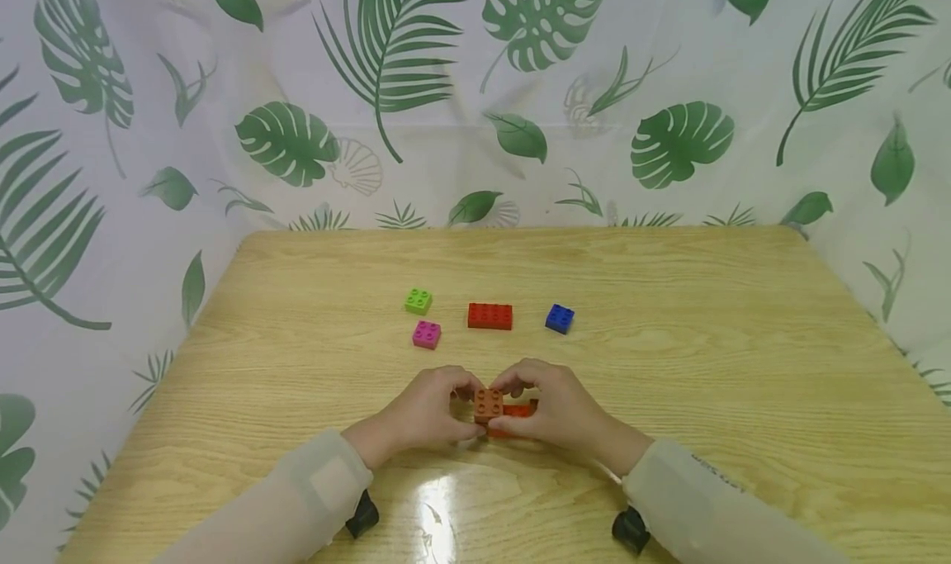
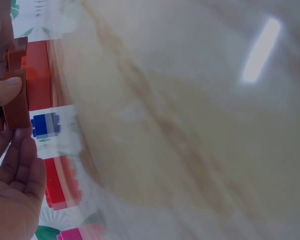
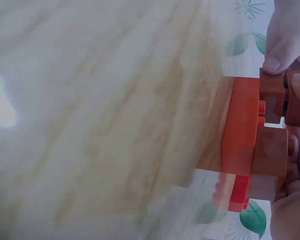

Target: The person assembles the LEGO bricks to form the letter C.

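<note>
Head view, lower centre: left hand (image 1: 425,409) and right hand (image 1: 551,407) both pinch a brown brick (image 1: 488,405) above an orange brick (image 1: 520,411). Seating step, I judge; next needs studs aligned, then firm downward press.

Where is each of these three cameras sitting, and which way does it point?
Head: worn on the head, looking forward and down at the wooden table; both hands and sleeves show.
Left wrist: low beside the left hand, facing the small brown plastic brick.
Right wrist: low beside the right hand, facing the same brick.
Shared: the brown brick on the orange plastic brick.
</note>
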{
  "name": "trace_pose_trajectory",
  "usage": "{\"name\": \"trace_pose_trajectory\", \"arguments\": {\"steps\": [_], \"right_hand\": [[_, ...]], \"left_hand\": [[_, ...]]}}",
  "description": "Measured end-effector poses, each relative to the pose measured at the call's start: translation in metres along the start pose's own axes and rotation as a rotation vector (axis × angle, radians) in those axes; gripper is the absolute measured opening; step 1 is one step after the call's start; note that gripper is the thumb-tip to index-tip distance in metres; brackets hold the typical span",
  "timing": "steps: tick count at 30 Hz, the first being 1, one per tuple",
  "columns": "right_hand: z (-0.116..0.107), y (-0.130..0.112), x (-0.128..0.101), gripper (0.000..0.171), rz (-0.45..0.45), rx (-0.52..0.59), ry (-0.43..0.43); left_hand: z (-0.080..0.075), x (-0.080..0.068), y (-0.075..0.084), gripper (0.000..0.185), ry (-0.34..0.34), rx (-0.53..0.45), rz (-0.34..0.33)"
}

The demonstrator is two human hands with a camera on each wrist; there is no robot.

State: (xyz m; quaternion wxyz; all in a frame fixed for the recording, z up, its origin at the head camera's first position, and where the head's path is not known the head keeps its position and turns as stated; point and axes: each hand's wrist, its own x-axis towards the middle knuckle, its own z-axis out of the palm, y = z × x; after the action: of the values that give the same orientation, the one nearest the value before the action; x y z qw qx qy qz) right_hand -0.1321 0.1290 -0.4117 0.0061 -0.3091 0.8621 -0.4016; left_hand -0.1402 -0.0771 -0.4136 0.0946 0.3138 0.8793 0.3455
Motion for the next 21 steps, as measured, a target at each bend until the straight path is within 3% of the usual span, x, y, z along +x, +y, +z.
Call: {"name": "trace_pose_trajectory", "arguments": {"steps": [21], "right_hand": [[-0.0045,-0.0031,0.0054,0.032,0.134,0.066,-0.076]], "left_hand": [[0.0001,0.0003,-0.0013,0.036,-0.003,-0.005,-0.001]]}}
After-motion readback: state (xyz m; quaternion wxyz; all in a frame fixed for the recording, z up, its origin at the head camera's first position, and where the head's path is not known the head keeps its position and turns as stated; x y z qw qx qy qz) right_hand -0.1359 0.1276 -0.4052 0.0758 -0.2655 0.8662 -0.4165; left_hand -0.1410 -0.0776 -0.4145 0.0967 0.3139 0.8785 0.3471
